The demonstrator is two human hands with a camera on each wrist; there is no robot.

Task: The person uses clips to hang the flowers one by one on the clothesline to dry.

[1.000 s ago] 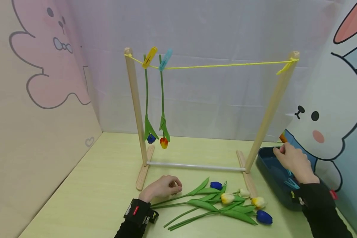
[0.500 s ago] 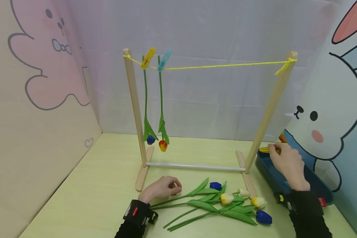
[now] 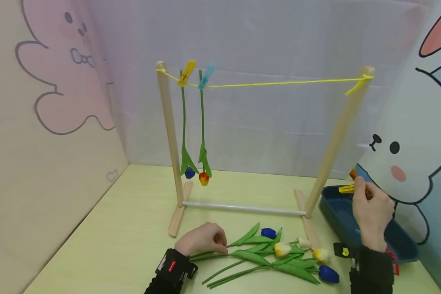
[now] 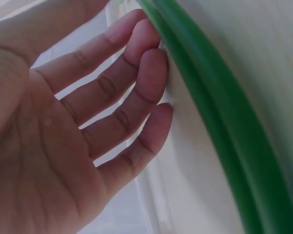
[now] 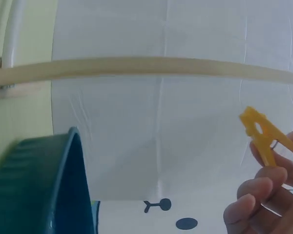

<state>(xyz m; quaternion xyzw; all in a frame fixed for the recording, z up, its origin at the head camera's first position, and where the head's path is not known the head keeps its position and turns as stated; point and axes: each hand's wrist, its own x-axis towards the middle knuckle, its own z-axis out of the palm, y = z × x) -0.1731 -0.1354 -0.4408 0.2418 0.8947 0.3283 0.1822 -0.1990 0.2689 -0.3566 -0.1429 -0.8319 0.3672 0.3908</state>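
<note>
My right hand (image 3: 374, 210) pinches a yellow clothespin (image 3: 347, 189) above the near part of a dark blue tray (image 3: 328, 204); the right wrist view shows the clothespin (image 5: 260, 131) between thumb and fingers. On the table, my left hand (image 3: 202, 239) rests by the tulip stems (image 3: 217, 255). Its loosely bent fingers (image 4: 151, 75) come up against or very near two green stems (image 4: 210, 107); the thumb tip is out of frame. Several artificial tulips lie there, with blue (image 3: 328, 274), yellow-white (image 3: 282, 249) and white (image 3: 303, 243) heads.
A wooden frame with two posts (image 3: 170, 134) carries a yellow string (image 3: 279, 83). From its left end hang a blue tulip (image 3: 189, 173) under a yellow clothespin (image 3: 187, 73) and an orange-red tulip (image 3: 203, 179) under a light blue clothespin (image 3: 206, 76). A white rod (image 3: 242, 208) joins the feet.
My right hand has brought a yellow clothespin up from the tray and turned, so it now shows plainly. My left hand has shifted slightly down toward the stems. The hanging tulips stay put.
</note>
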